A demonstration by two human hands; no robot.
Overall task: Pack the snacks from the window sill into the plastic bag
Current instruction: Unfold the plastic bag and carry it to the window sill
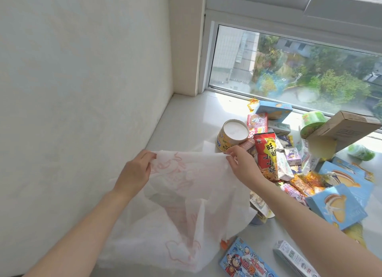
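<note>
A thin white plastic bag (186, 204) with faint red print hangs over the white window sill (186, 115). My left hand (134, 173) pinches its top edge on the left, and my right hand (241, 165) pinches the top edge on the right, stretching the rim between them. A pile of snacks lies to the right: a round tub with a white lid (233, 134), a red snack packet (266, 156), blue biscuit boxes (337, 206), and several small packets (289, 159). Nothing can be made out inside the bag.
A brown cardboard box (343, 130) and a green cup (310, 121) sit by the window glass (289, 70). A blue cartoon box (246, 260) and a white carton (293, 258) lie near the front. A white wall (82, 90) closes the left side.
</note>
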